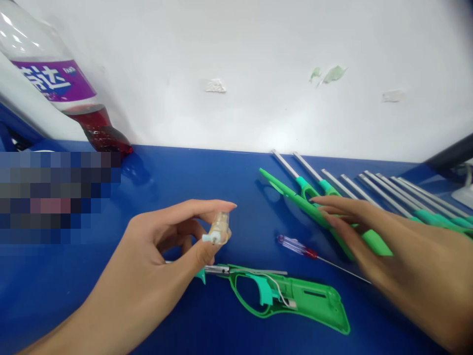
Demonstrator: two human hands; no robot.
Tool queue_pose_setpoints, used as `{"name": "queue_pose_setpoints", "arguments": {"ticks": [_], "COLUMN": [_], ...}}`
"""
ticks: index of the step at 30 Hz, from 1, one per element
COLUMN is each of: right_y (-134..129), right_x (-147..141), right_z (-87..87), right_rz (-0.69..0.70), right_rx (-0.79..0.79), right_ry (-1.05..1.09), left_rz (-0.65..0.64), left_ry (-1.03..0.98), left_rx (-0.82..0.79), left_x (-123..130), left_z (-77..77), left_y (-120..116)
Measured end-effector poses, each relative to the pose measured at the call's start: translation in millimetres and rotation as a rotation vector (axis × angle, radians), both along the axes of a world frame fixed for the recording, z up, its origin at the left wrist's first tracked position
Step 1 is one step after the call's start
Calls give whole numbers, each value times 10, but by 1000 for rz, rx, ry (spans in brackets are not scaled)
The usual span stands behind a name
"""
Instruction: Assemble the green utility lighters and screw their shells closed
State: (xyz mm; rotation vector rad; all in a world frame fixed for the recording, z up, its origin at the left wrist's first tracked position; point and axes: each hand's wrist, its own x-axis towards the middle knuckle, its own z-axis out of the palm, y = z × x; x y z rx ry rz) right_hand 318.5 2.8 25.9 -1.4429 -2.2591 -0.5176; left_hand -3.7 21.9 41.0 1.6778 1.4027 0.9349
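Between the thumb and fingers of my left hand (158, 251) is a small clear plastic fuel tank (220, 226) with a white valve at its end. Below it lies an open green lighter casing half (314, 298), holding a metal tube, a teal trigger (264, 290) and a white wire. My right hand (369, 236) has its thumb and fingertips closed at the edge of another green casing half (291, 195), which is tilted and partly hidden by the fingers. A screwdriver (295, 245) with a clear and red handle lies between the two casings, its shaft running toward my right wrist.
Several lighters with metal tubes (354, 186) lie in a row at the right on the blue table (177, 172). A purple-labelled bottle of red drink (92, 123) stands at the left by the white wall (258, 49). A blurred patch covers the left side.
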Motion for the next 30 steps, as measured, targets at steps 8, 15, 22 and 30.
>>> {"name": "queue_pose_setpoints", "arguments": {"ticks": [8,15,22,30], "right_y": [37,16,39,31], "right_x": [-48,-56,-34,-83], "right_z": [-54,-70,-130,-46], "right_rz": [181,203,228,251], "right_rx": [-144,-175,-230,-214], "right_ry": [-10,37,19,119], "left_rz": [3,5,-62,-74], "left_ry": [21,43,105,74], "left_rx": [6,12,57,48], "left_x": [-20,-10,0,26], "left_z": [-38,-19,6,15], "left_y": [-16,-6,19,7]}}
